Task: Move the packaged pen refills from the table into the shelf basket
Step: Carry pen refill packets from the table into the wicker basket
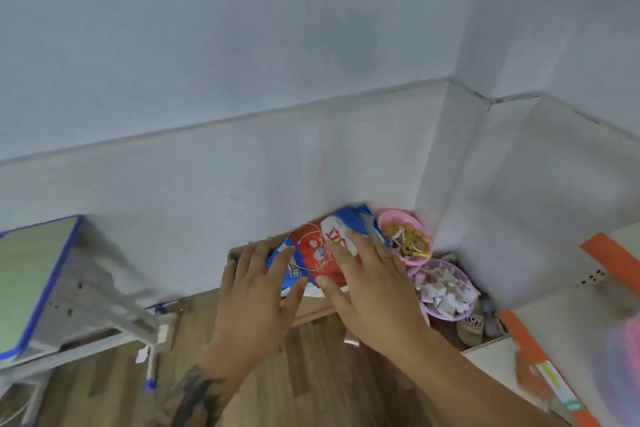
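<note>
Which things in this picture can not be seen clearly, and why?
- Head view: print on the red, white and blue plastic package is motion-blurred, and the left hand and right hand cover part of it.
- Contents of the pink round basket and purple round basket are too small to name.
- The pink blurred object is cut by the right edge.

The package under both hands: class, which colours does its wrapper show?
The package is blue, red and white, seen in the head view.
</note>
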Available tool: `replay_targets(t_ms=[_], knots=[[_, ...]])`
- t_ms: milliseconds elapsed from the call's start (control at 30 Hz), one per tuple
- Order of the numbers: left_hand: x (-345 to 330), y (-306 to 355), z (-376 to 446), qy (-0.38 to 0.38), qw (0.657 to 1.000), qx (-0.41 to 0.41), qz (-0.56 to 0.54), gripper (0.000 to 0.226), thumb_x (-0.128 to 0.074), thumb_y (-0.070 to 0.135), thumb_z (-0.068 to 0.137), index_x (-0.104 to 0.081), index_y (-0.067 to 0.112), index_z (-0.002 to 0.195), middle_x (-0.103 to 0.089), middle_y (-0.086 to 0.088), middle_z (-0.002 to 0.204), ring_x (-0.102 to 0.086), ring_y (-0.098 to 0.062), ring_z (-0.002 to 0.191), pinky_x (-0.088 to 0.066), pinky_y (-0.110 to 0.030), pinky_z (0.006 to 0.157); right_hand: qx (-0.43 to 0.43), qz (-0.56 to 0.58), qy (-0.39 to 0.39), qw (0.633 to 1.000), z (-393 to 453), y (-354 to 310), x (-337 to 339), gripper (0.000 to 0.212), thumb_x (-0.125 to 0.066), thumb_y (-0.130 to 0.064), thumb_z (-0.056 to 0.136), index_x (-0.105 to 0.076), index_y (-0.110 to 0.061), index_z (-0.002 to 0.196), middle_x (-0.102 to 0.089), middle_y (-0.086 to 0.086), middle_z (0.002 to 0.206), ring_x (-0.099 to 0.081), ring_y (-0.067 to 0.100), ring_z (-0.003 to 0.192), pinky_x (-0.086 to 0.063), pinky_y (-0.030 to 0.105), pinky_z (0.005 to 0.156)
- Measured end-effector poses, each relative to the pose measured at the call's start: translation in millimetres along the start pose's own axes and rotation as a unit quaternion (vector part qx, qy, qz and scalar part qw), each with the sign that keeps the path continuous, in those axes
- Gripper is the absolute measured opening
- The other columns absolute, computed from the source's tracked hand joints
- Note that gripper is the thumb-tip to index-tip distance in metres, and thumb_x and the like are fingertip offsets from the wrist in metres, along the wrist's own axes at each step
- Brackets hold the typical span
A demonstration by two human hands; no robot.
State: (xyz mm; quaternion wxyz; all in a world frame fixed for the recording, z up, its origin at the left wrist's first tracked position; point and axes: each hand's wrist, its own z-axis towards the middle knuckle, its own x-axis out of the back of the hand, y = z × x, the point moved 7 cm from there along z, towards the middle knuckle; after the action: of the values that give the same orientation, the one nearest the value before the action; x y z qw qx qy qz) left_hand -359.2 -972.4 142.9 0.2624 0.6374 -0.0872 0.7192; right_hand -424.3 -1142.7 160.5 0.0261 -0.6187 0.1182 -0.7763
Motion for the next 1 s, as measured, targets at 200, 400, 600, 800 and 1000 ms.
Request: replay_targets(t_ms=[200, 400, 600, 800, 1000], knots=[[15, -140, -64, -0.017, 0.996, 0.083, 0.03, 0.055, -0.041, 0.061, 0.095, -0.06, 0.03, 0.136, -0.06, -0.009, 0.145, -0.056, -0.035, 0.134, -0.051, -0.059, 0.102, 0.057, -0.011, -0.077, 0.995, 15, -136, -56, 0.065, -0.024, -0.068, 0.1, -0.05, -0.031, 0.147, -0.052, 0.002, 0.154, -0.053, 0.025, 0.138, -0.042, 0.042, 0.113], [47, -290, -124, -0.008, 0.986, 0.164, 0.023, 0.061, -0.027, 0.063, 0.098, -0.049, 0.035, 0.148, -0.048, -0.004, 0.157, -0.043, -0.03, 0.146, -0.038, -0.057, 0.115, 0.1, -0.017, -0.19, 0.976, 31, -282, -108, 0.066, -0.024, -0.069, 0.102, -0.023, -0.038, 0.16, -0.016, -0.004, 0.171, -0.021, 0.021, 0.156, -0.017, 0.038, 0.126], [63, -395, -164, -0.014, 0.977, 0.215, 0.013, 0.055, -0.033, 0.062, 0.098, -0.05, 0.037, 0.144, -0.051, 0.001, 0.151, -0.046, -0.025, 0.141, -0.041, -0.052, 0.113, 0.122, -0.007, -0.2, 0.972, 35, -381, -139, 0.065, -0.022, -0.07, 0.101, -0.031, -0.038, 0.156, -0.026, -0.006, 0.167, -0.028, 0.02, 0.153, -0.026, 0.039, 0.123], [76, -459, -181, -0.014, 0.969, 0.248, -0.007, 0.057, -0.03, 0.063, 0.096, -0.045, 0.041, 0.147, -0.048, 0.004, 0.153, -0.042, -0.023, 0.143, -0.038, -0.048, 0.113, 0.164, -0.024, -0.242, 0.956, 46, -447, -181, 0.092, 0.014, -0.079, 0.087, -0.036, -0.037, 0.152, -0.026, -0.007, 0.167, -0.026, 0.02, 0.153, -0.026, 0.041, 0.122], [85, -513, -189, -0.012, 0.955, 0.294, -0.033, 0.058, -0.027, 0.065, 0.093, -0.047, 0.041, 0.142, -0.048, -0.003, 0.155, -0.043, -0.029, 0.145, -0.036, -0.055, 0.114, 0.173, 0.017, -0.232, 0.957, 75, -514, -201, 0.059, -0.032, -0.066, 0.102, -0.039, -0.034, 0.151, -0.033, -0.007, 0.163, -0.042, 0.019, 0.145, -0.035, 0.037, 0.117]])
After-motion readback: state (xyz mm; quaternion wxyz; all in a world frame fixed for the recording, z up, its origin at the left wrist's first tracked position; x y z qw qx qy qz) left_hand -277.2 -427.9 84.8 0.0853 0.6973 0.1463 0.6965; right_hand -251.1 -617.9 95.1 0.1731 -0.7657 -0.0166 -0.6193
